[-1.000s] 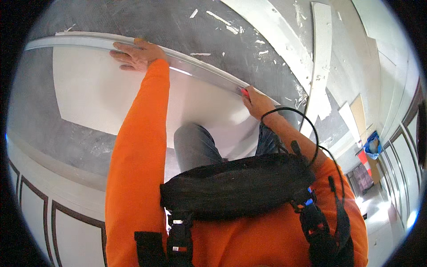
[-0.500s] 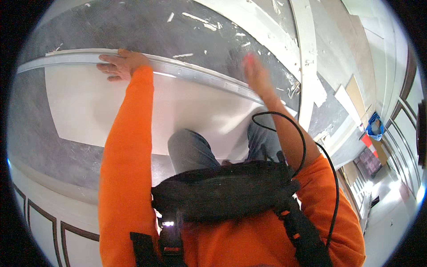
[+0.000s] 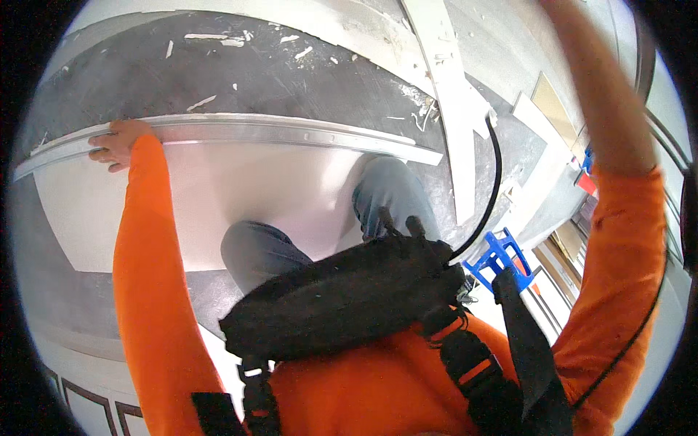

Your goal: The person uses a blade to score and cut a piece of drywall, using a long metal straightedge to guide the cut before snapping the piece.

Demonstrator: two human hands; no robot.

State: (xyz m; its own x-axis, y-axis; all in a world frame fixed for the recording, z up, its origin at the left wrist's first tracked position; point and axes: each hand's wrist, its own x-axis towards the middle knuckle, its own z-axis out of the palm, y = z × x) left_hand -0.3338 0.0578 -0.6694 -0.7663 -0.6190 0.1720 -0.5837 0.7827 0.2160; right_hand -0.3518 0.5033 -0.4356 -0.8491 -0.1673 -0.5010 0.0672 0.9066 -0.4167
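My left hand (image 3: 121, 144) lies with its fingers stretched out on a long silver metal profile (image 3: 276, 136), near the profile's left end. The profile rests along the far edge of a large white board (image 3: 203, 189) on the dark floor. My knees in grey jeans are over the board's right part. From the right, my right forearm (image 3: 607, 94) reaches up past the upper edge of the picture, so that hand and anything in it are out of sight.
White scraps (image 3: 211, 36) litter the dark grey floor (image 3: 291, 80) beyond the profile. Long white strips (image 3: 454, 123) lie to the right. A blue plastic stool (image 3: 502, 258) stands near my right side, and board offcuts (image 3: 552, 109) lie farther off. A black cable (image 3: 494, 174) runs beside me.
My right hand, blurred near the profile with something red at it, has swung up to the far right and out of view. My left hand stays on the profile. The view has shifted right.
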